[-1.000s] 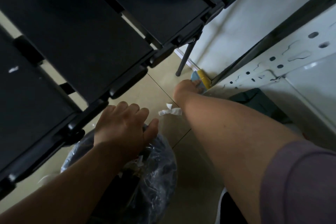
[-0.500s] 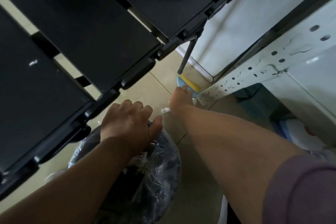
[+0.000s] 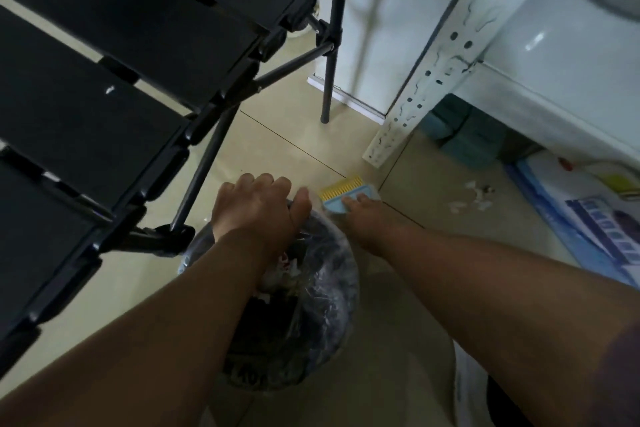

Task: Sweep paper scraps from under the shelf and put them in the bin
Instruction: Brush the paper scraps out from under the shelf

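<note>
My left hand [image 3: 258, 206] grips the far rim of the bin [image 3: 311, 315], a round bin lined with a clear plastic bag and holding dark rubbish. My right hand [image 3: 360, 208] holds a small light-blue brush with yellow bristles [image 3: 346, 192] on the tiled floor just beyond the bin's rim. Several white paper scraps [image 3: 474, 196] lie on the floor under the white metal shelf [image 3: 436, 62], to the right of the brush.
A black folding table or rack [image 3: 121, 80] with thin black legs [image 3: 329, 45] fills the left and top. Under the shelf stand a teal container [image 3: 467, 132] and a blue printed box [image 3: 595, 232]. A white wall skirting [image 3: 346, 97] runs behind.
My right hand has pulled the brush back from the shelf post toward the bin. The view has swung right, showing scraps under the shelf. My left hand stays on the bin's rim.
</note>
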